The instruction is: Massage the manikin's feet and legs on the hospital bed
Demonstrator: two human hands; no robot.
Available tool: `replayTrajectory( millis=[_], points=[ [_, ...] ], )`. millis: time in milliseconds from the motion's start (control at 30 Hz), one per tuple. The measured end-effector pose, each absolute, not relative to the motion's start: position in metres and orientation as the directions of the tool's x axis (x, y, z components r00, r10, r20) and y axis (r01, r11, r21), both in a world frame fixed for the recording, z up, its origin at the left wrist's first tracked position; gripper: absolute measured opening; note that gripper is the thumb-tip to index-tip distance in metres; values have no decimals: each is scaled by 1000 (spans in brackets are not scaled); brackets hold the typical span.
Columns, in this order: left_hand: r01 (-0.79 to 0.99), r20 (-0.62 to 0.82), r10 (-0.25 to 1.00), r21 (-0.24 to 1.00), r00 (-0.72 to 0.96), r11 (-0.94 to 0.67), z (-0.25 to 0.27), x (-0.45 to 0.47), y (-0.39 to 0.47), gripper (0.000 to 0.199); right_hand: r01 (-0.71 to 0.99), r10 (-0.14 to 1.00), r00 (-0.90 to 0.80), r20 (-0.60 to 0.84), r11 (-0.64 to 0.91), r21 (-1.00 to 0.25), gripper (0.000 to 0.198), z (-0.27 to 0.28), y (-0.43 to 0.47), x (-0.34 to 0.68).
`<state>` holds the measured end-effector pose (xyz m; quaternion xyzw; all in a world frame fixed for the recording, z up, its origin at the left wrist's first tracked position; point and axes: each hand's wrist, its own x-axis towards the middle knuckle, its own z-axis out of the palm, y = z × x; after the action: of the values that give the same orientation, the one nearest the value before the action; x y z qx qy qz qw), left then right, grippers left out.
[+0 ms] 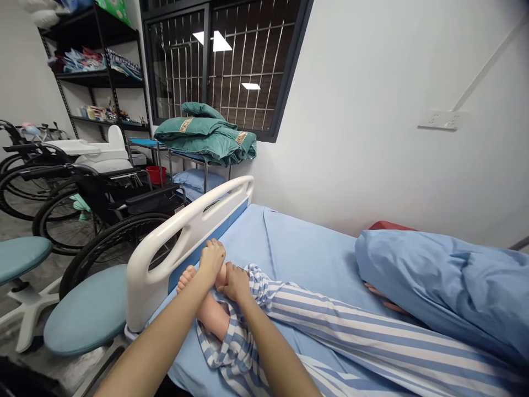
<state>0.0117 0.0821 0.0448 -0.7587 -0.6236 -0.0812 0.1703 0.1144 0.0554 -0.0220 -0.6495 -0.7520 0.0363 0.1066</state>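
Note:
A figure in blue-and-white striped trousers (330, 314) lies on the bed; its smooth bare legs look like a manikin's. My left hand (212, 258) is closed over the front of the far foot (221, 277), hiding its toes. Just beside it, my right hand (237, 282) wraps round the ankle of that same leg, its thumb on the near side. Under my left forearm, the near foot (185, 279) shows its toes, and the near lower leg (214, 316) is bare below a rolled-up trouser cuff (231, 347).
The white bed footboard (165, 248) rises just beyond the feet. Blue bedding (446, 286) partly covers the figure at right, with fingers showing beneath. Left stand a wheelchair (119, 215) and round stools (88, 309). Folded green quilts (206, 135) lie by the window.

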Motion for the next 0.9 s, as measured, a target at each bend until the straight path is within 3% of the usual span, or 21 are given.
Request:
replayTrajectory(
  millis=[167,533,733,900],
  points=[
    [973,173,964,-150,202,-177,59,5,87,32,967,984,-131,117,153,-202,53,-21,54,114],
    [960,-7,990,-242,141,-139,67,27,115,20,960,984,-122,128,150,-237,56,-27,57,117],
    [949,-50,981,-250,186,-192,46,33,126,16,966,986,-126,113,148,-210,56,-25,59,117],
    [951,34,974,-228,223,-210,37,36,120,26,968,988,-128,88,144,-206,53,-23,60,116]
  ],
)
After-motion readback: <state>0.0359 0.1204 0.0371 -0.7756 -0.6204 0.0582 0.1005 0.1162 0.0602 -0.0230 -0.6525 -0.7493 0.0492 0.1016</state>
